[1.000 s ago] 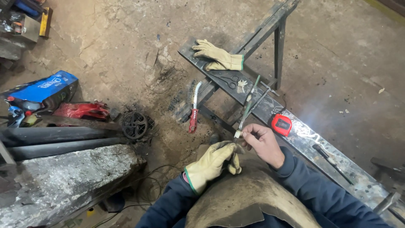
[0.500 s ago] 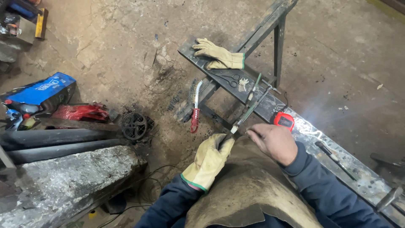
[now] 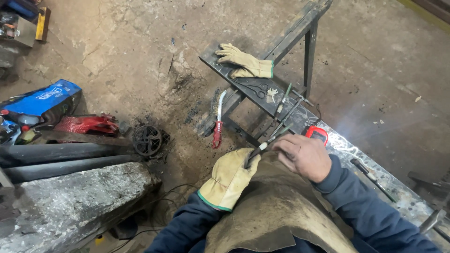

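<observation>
My single head-worn camera looks steeply down from above my own forearms, close over the gloved left hand [image 3: 230,177] and bare right hand [image 3: 303,156] at the lower centre. It faces forward across the metal tabletop [image 3: 262,96] running diagonally up right, with the concrete floor [image 3: 140,42] filling the far frame.

The long, dark, spatter-marked steel workbench [image 3: 356,150] is carrying most of the clutter: a loose tan leather glove [image 3: 246,63] is lying at its far end, thin metal rods [image 3: 283,115] and a red tape measure [image 3: 317,134] are crowding its middle. Bare metal is showing between glove and rods. Beside the bench's near leg, a red-handled wire brush [image 3: 218,122] is lying on the floor.
</observation>
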